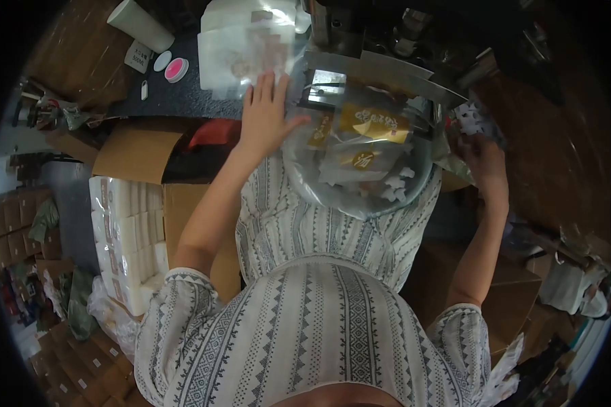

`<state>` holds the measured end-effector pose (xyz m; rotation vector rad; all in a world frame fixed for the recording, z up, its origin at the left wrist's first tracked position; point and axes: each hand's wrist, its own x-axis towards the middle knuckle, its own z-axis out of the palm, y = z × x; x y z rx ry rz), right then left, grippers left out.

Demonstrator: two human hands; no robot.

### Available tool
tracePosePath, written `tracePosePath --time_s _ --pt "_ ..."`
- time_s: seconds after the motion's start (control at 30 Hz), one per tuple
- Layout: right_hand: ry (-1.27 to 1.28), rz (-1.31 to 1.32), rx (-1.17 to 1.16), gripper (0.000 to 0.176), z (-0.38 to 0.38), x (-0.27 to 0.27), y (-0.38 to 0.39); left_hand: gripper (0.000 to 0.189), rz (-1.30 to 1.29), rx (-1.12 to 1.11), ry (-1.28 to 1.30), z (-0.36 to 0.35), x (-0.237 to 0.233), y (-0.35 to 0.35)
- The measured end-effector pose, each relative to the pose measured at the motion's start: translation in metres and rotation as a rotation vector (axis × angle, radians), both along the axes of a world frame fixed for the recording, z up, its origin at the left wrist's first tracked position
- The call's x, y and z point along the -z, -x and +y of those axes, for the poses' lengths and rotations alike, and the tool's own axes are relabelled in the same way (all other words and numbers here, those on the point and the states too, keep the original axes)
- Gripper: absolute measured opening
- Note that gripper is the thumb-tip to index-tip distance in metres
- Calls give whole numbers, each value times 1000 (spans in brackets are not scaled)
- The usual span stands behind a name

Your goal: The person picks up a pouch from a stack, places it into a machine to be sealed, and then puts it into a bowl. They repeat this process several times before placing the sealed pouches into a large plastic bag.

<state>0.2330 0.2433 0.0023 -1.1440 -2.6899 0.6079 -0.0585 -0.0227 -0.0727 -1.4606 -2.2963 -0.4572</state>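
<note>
My left hand (268, 112) lies with fingers spread on a stack of clear and whitish printed plastic bags (224, 51) on the dark worktop. My right hand (485, 163) is at the right, by a bunch of white scraps (475, 119). Its fingers are curled in shadow, and what they hold cannot be made out. Between my hands, a basin lined with clear plastic (305, 183) rests at my lap. Inside it are clear bags with gold labels (373, 123) and small white cut-offs (397, 184).
A metal machine (407, 71) stands behind the basin. At the upper left are a white roll (140, 26) and a pink round tin (176, 70). An open carton (136, 150) beside me has white packs (125, 224) near it. Brown boxes (81, 363) are stacked on the floor.
</note>
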Motion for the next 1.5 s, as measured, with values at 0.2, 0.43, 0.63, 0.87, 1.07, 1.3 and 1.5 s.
tracePosePath --time_s 0.2,0.43,0.63,0.87,1.07,1.3,1.5 --pt "300 363 -109 23 -48 -34 31 15 -284 -161 -75 -45 -30 -31" --pt "-14 477 -692 22 -108 -44 85 14 -397 92 -180 -33 -78 -76" --pt "441 396 -408 31 -89 -33 73 13 -1166 185 76 10 -58 -88" --pt "217 328 -250 31 -59 -41 30 36 -2032 110 -269 77 -39 -59" --pt "-214 59 -28 29 0 18 21 36 -1342 41 -136 44 -52 -22" --pt "-134 71 -11 27 5 12 21 47 81 -29 -16 -16 -6 -1" --pt "-173 128 13 24 -3 3 8 26 -226 -133 34 -41 -27 -11"
